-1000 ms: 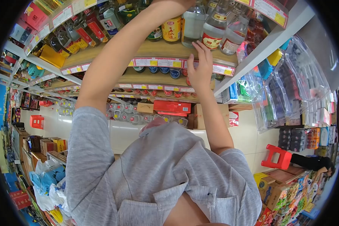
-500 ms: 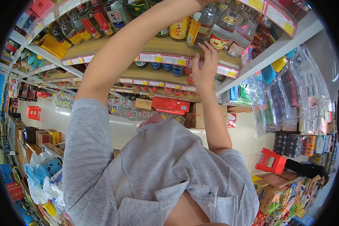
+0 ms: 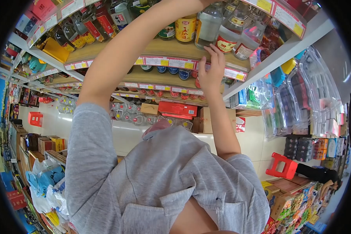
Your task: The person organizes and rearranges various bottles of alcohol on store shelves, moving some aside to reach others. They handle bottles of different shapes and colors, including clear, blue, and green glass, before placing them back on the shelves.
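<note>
Wooden shelf (image 3: 173,47) up front, loaded with bottles. The clear bottle (image 3: 208,27) is near its front edge, between a yellow jar (image 3: 185,29) and a red-label bottle (image 3: 227,38). Right hand (image 3: 212,70) is loosely open, not gripping anything, fingertips right by the clear bottle's base. Left hand (image 3: 209,3) is mostly cut off up top, can't tell its grip.

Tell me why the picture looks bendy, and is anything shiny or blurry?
Head view: black corners curve round and the shelf bows, probably from a wide lens; head view: white glare streaks the floor; head view: the right hand looks fairly sharp, outer edges softer.
</note>
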`<move>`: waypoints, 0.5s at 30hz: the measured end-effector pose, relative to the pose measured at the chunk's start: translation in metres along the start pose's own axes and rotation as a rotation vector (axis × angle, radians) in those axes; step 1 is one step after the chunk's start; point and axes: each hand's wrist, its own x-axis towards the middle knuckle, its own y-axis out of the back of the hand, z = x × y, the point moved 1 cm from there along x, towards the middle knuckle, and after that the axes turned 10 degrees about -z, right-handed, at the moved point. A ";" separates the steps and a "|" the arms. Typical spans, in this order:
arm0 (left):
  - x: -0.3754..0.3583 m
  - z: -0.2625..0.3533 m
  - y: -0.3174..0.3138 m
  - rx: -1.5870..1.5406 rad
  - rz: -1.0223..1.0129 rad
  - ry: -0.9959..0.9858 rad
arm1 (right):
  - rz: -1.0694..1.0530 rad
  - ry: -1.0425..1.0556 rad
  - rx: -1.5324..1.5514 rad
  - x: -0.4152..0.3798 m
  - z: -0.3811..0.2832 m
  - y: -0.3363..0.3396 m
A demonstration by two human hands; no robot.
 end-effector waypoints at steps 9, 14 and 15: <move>0.012 0.009 0.003 0.067 0.037 -0.023 | -0.006 -0.035 0.039 0.000 -0.006 0.004; 0.015 -0.003 -0.004 0.138 0.094 -0.015 | 0.030 -0.025 0.047 0.002 -0.003 0.003; 0.016 -0.005 -0.006 0.156 0.106 -0.014 | 0.033 -0.027 0.054 0.003 -0.003 0.003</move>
